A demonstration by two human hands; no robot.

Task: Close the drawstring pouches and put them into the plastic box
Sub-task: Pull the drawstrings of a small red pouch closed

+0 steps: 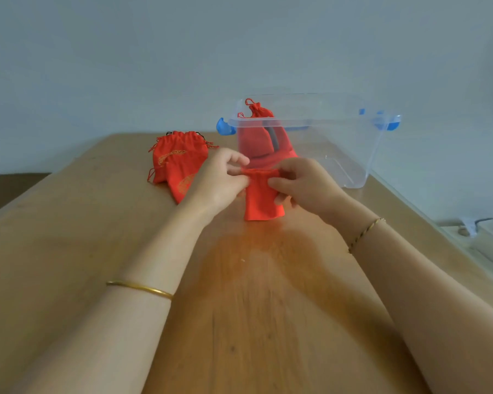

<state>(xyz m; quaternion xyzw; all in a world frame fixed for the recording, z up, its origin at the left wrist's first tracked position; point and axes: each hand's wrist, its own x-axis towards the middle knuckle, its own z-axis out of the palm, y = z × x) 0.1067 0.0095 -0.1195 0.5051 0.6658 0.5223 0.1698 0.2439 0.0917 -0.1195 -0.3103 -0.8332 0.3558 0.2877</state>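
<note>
One tan wooden bench (pixel 69 251) carries everything. Clear plastic box with blue handles (pixel 339 143): just beyond the hands, slightly right. Red fabric drawstring pouch (pixel 264 203): between the hands, mouth end toward the box. Left hand (pixel 219 180) and right hand (pixel 305 183) each pinch the mouth edge, equally near.

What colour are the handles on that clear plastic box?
Blue; the handles show best in the head view.
</note>
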